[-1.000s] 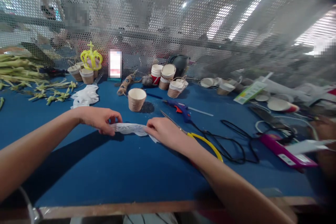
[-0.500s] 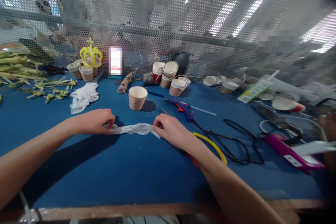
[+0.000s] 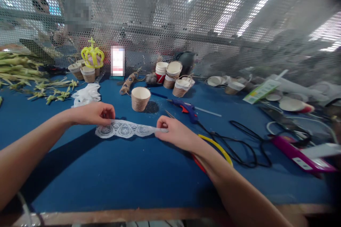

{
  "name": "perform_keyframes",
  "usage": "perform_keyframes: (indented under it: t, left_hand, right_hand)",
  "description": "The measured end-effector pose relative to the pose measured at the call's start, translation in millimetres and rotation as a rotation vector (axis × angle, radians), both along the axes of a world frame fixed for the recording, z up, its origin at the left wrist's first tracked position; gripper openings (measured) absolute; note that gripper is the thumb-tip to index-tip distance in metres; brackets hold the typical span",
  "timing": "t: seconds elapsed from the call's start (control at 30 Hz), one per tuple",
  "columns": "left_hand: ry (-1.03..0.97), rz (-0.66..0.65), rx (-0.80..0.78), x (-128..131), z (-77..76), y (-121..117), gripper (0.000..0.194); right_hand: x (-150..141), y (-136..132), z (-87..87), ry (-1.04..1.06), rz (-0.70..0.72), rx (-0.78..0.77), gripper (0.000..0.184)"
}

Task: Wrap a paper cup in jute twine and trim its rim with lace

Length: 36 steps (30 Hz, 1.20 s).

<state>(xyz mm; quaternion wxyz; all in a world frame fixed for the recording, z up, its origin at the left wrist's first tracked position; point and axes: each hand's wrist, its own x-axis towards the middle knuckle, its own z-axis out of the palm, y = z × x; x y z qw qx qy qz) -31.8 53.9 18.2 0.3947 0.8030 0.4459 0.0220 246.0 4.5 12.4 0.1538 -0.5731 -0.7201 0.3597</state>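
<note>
A strip of white lace trim is stretched between my two hands, low over the blue tabletop. My left hand pinches its upper edge near the left end, and the scalloped pattern faces me. At the other end, my right hand holds the lace between thumb and fingers, where it narrows and folds. Just beyond the strip stands a twine-wrapped paper cup, upright with its white inside showing. Scissors with a yellow and red handle lie partly hidden under my right forearm.
A blue glue gun with a black cord lies right of the cup. White crumpled lace, corn-husk-like strips and a yellow crown are at left. Several cups line the back. A magenta power strip lies at right.
The lace, bunched and narrow a second ago, is now spread flat, its pattern showing. My hands have drawn apart, the left moving left and the right shifting slightly right.
</note>
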Motion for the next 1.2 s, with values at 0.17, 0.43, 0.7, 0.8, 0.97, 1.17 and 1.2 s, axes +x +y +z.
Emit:
perform_keyframes:
  t: [0.17, 0.43, 0.7, 0.8, 0.97, 1.17, 1.2]
  left_hand:
    - [0.191, 0.014, 0.169, 2.6, -14.4, 8.2, 0.027]
    - [0.194, 0.005, 0.198, 2.1, -9.8, 6.0, 0.027]
    - [0.134, 0.014, 0.207, 3.4, -12.1, 6.3, 0.016]
    - [0.12, 0.02, 0.215, 4.0, -15.7, 7.6, 0.019]
    - [0.091, 0.028, 0.198, 5.3, -20.6, 10.0, 0.022]
    - [0.067, 0.058, 0.183, 7.1, -21.5, 10.5, 0.023]
    - [0.065, 0.063, 0.181, 6.5, -21.0, 10.8, 0.023]
  right_hand:
    - [1.2, 10.8, -13.1, -0.024, -0.015, 0.031, 0.018]
    - [-5.1, 8.4, -14.9, -0.122, 0.011, 0.028, 0.005]
    - [-6.2, 4.1, -9.8, -0.106, -0.013, 0.084, 0.006]
    - [-2.1, 7.0, -12.1, -0.038, -0.02, 0.044, 0.01]
    - [-0.6, 9.5, -18.2, 0.095, -0.017, -0.048, 0.013]
    - [-3.8, 13.7, -20.8, 0.062, -0.076, -0.014, 0.01]
    - [-3.6, 14.4, -20.0, 0.038, -0.093, 0.017, 0.015]
